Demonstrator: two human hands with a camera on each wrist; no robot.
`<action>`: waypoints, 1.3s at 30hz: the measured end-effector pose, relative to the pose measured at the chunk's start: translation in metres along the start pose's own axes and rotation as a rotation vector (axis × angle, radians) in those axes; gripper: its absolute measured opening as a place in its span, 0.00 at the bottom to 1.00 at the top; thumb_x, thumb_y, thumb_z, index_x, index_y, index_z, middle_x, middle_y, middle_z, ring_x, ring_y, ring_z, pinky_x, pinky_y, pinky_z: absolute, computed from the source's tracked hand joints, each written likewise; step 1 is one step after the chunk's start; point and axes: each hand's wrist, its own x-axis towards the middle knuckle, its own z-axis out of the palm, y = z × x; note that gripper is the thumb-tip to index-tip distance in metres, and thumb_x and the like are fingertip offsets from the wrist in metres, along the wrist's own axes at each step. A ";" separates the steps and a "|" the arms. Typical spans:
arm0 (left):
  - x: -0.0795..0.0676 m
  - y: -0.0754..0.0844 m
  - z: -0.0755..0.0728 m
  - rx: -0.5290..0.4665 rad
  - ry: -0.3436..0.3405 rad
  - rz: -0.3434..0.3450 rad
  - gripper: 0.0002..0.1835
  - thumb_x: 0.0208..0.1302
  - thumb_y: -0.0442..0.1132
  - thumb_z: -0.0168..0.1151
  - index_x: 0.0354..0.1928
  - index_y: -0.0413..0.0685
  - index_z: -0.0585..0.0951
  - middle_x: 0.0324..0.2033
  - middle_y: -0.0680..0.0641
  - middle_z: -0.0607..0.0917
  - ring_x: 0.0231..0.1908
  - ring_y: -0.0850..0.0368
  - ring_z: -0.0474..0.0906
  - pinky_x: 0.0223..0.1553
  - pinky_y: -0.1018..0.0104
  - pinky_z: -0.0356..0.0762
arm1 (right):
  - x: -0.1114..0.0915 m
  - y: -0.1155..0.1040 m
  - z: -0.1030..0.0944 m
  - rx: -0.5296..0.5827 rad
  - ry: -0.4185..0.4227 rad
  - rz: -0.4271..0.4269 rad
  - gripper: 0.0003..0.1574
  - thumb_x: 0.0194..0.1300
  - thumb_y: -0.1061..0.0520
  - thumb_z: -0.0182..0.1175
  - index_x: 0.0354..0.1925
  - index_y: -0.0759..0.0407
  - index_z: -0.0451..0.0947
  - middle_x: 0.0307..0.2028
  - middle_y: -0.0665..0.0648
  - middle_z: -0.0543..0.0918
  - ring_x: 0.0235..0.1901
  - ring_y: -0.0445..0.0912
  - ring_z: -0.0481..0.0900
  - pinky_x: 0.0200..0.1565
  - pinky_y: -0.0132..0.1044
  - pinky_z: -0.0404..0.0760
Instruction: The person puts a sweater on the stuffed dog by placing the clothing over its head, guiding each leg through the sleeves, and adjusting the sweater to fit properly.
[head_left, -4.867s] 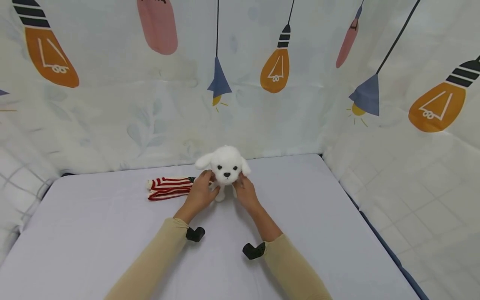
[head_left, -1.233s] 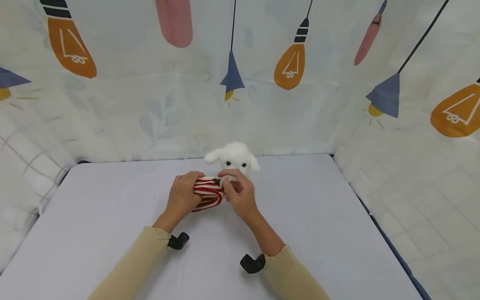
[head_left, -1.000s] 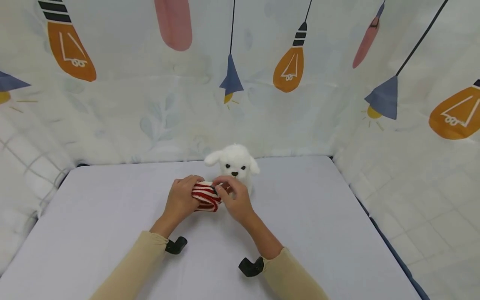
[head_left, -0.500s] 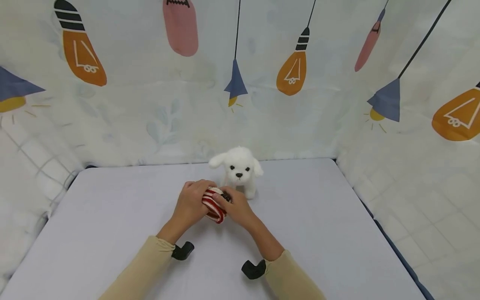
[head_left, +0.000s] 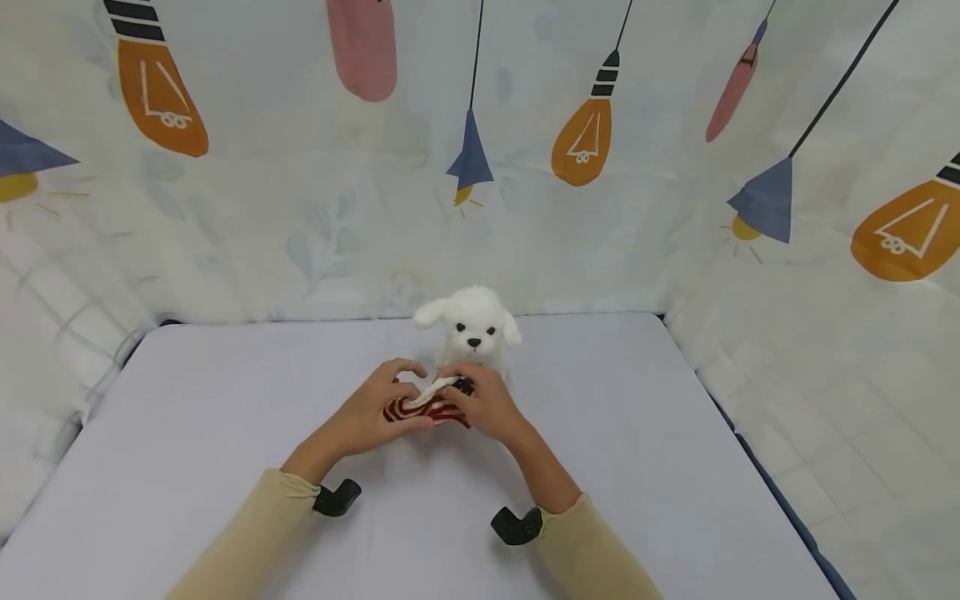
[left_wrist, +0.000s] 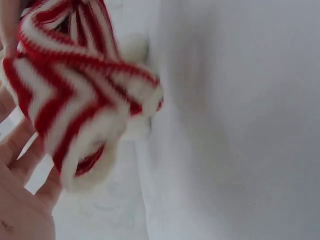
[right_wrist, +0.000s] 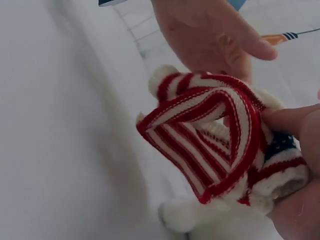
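A small knitted sweater (head_left: 448,408), striped red and white with a dark blue starred patch, is between the two hands. My right hand (head_left: 491,404) pinches it near the patch, between thumb and fingers. My left hand (head_left: 363,417) is at its left end, thumb held out; in the left wrist view the spread fingers lie behind the striped knit. The right wrist view shows the sweater's (right_wrist: 192,150) lower opening gaping. Behind the hands stands a white plush dog (head_left: 476,321), facing me, its lower body partly hidden by the right hand.
A white cloth covers the table (head_left: 225,367). Patterned curtain walls (head_left: 337,167) with printed bulbs and lamps close off the back and both sides. A black wrist mount (head_left: 337,498) sticks inward from the left cuff, another mount (head_left: 516,527) from the right.
Earlier both hands were at the plush dog while the sweater lay to its left. The sweater was then taken up in both hands before the dog; just now the left fingers have loosened and spread.
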 end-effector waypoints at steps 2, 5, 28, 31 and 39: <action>-0.002 -0.001 -0.004 -0.049 -0.020 -0.045 0.06 0.63 0.50 0.64 0.31 0.60 0.83 0.58 0.50 0.73 0.56 0.51 0.68 0.49 0.52 0.73 | 0.001 -0.001 -0.001 0.016 -0.003 -0.040 0.05 0.67 0.61 0.59 0.41 0.56 0.81 0.44 0.55 0.84 0.48 0.46 0.80 0.52 0.36 0.79; -0.003 -0.004 -0.007 -0.103 -0.063 -0.120 0.14 0.72 0.48 0.52 0.35 0.57 0.86 0.58 0.51 0.75 0.58 0.50 0.71 0.53 0.49 0.73 | 0.002 -0.002 -0.001 0.059 0.002 -0.095 0.04 0.67 0.62 0.59 0.38 0.56 0.81 0.44 0.56 0.84 0.50 0.48 0.80 0.55 0.39 0.78; 0.009 0.009 0.007 0.191 0.302 -0.115 0.07 0.53 0.31 0.69 0.31 0.49 0.81 0.29 0.53 0.79 0.24 0.66 0.69 0.25 0.73 0.69 | -0.001 0.010 0.006 0.072 -0.094 -0.039 0.06 0.66 0.55 0.60 0.33 0.55 0.76 0.64 0.56 0.72 0.66 0.50 0.68 0.63 0.46 0.71; 0.011 0.016 0.007 0.208 0.313 -0.080 0.08 0.53 0.28 0.65 0.33 0.47 0.79 0.30 0.52 0.78 0.24 0.66 0.67 0.25 0.72 0.69 | 0.000 0.013 0.009 0.039 -0.021 -0.020 0.13 0.64 0.56 0.63 0.28 0.58 0.69 0.57 0.57 0.77 0.60 0.49 0.73 0.56 0.39 0.76; 0.010 0.028 0.007 0.253 0.334 -0.007 0.21 0.49 0.22 0.64 0.46 0.43 0.76 0.33 0.49 0.80 0.26 0.63 0.71 0.26 0.70 0.71 | -0.001 0.014 0.018 -0.099 0.050 0.112 0.20 0.60 0.58 0.68 0.46 0.58 0.69 0.32 0.54 0.77 0.31 0.40 0.71 0.33 0.27 0.71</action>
